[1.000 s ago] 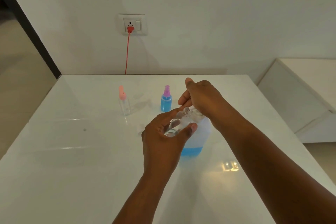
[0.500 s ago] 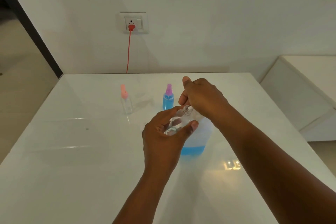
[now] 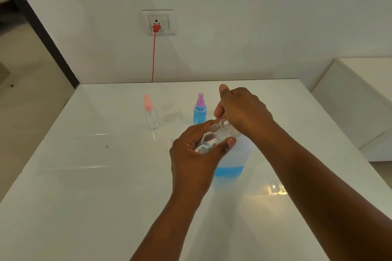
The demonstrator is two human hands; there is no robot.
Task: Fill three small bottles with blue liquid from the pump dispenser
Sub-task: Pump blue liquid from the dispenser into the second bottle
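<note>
Hands unmoved since before, left hand [image 3: 195, 154] gripping clear bottle [image 3: 214, 137], right hand [image 3: 244, 110] curled over pump dispenser [image 3: 233, 161].

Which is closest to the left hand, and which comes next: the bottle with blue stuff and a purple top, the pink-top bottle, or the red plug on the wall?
From the left hand:
1. Purple-top bottle, just beyond the fingers on the table.
2. Pink-top bottle, farther left on the table.
3. Red plug, up on the back wall.
</note>
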